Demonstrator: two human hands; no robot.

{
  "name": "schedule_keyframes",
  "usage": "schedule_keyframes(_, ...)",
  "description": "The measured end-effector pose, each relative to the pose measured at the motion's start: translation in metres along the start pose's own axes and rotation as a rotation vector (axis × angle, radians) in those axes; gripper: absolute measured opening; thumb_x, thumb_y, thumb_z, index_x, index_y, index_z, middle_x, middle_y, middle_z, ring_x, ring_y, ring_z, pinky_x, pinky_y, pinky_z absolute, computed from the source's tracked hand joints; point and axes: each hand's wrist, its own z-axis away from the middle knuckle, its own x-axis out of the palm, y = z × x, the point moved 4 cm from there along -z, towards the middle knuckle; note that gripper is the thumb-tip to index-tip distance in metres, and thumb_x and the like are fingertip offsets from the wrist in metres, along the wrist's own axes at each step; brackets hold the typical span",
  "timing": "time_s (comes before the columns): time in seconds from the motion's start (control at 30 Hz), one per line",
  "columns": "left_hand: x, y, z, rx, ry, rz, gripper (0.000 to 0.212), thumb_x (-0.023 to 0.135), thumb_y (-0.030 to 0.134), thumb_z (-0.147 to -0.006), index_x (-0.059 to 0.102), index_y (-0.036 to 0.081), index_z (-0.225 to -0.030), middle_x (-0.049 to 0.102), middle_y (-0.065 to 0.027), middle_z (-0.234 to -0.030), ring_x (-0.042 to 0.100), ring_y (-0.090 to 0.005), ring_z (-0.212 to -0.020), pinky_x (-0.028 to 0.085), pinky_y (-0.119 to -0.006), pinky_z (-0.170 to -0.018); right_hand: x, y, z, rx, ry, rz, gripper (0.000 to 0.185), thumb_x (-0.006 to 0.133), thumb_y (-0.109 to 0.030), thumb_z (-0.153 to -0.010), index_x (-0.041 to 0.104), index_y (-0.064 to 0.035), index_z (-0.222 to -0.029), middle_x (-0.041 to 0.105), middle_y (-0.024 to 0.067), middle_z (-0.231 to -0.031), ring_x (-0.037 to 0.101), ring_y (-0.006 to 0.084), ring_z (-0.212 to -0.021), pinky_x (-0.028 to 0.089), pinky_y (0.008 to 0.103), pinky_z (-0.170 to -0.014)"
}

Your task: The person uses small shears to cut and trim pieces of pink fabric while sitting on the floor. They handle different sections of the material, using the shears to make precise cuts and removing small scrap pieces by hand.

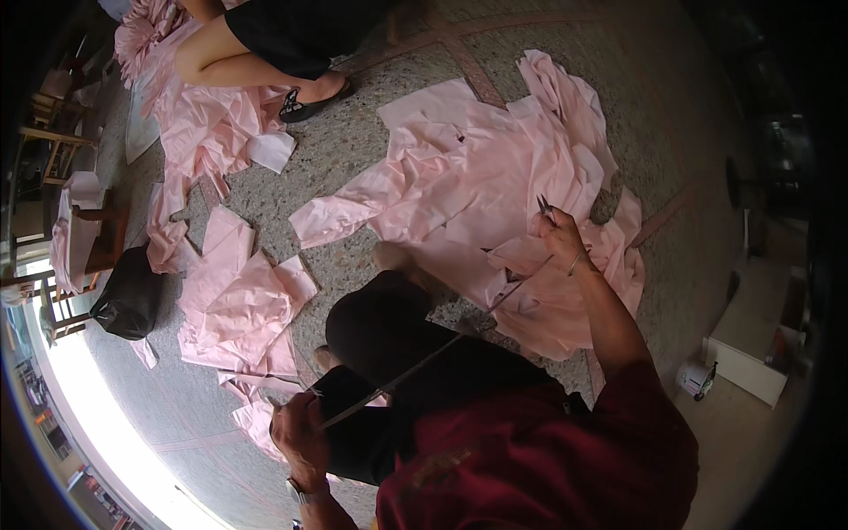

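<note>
My left hand, with a watch at the wrist, is closed around one end of a thin grey cord or strip. The cord runs taut across my dark trouser legs. Its other end reaches just below my right hand; whether those fingers also hold it cannot be made out. That hand grips small metal scissors or snips, blades pointing up and slightly apart. Beneath it lies a large crumpled spread of pale pink fabric on the floor. Another folded pink fabric heap lies nearer my left side.
Another person's bent leg and black shoe are at the upper left, beside more pink fabric. A black plastic bag stands near wooden stools. At the right are a white box and a small cylindrical object.
</note>
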Motion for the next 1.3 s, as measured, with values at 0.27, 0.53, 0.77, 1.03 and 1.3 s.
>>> schedule_keyframes(0.27,0.028,-0.027,0.013,-0.061,-0.516,-0.055,0.04,0.071,0.013,-0.078,0.059,0.003,-0.114,0.057,-0.0159,-0.112,0.054,-0.0334,-0.103,0.038,-0.044,-0.091,0.111,0.058,-0.043,0.053,-0.232,0.234,0.026,0.065,-0.025,-0.083,0.059,-0.0003,-0.078,0.061,0.0079,-0.07,0.055,0.0149,-0.064,0.045,0.0327,-0.06)
schedule_keyframes(0.53,0.018,-0.11,0.062,-0.279,-0.198,-0.245,0.012,0.057,0.008,-0.086,0.06,0.005,-0.096,0.059,-0.0114,-0.097,0.055,-0.0292,-0.095,0.037,-0.044,-0.09,0.28,0.052,-0.123,0.022,-0.456,0.24,0.018,0.062,-0.022,-0.087,0.062,-0.0053,-0.094,0.059,0.0065,-0.067,0.058,0.0179,-0.064,0.049,0.0337,-0.063)
schedule_keyframes(0.77,0.027,-0.125,0.054,-0.351,-0.135,-0.393,0.004,0.058,0.009,-0.084,0.06,0.007,-0.086,0.059,-0.0089,-0.089,0.055,-0.0271,-0.089,0.038,-0.042,-0.088,0.356,0.215,-0.231,-0.17,-0.301,0.193,0.014,0.056,-0.017,-0.083,0.066,-0.0086,-0.079,0.065,0.0093,-0.077,0.064,0.0197,-0.073,0.049,0.0357,-0.061)
schedule_keyframes(1.03,0.029,-0.12,0.047,-0.305,-0.085,-0.38,0.008,0.056,0.013,-0.085,0.059,0.006,-0.085,0.059,-0.0094,-0.086,0.056,-0.0297,-0.086,0.04,-0.043,-0.081,0.339,0.097,-0.16,-0.097,-0.19,0.657,0.022,0.065,-0.028,-0.082,0.066,-0.0053,-0.083,0.069,0.0148,-0.079,0.065,0.0223,-0.068,0.05,0.035,-0.064)
schedule_keyframes(1.3,0.031,-0.123,0.043,-0.322,-0.133,-0.349,0.017,0.055,0.022,-0.084,0.061,0.007,-0.09,0.059,-0.0103,-0.09,0.056,-0.03,-0.09,0.038,-0.045,-0.087,0.347,0.083,-0.143,0.094,-0.378,-0.18,0.02,0.059,-0.018,-0.09,0.068,-0.0001,-0.094,0.066,0.0067,-0.071,0.062,0.0156,-0.065,0.048,0.0296,-0.057)
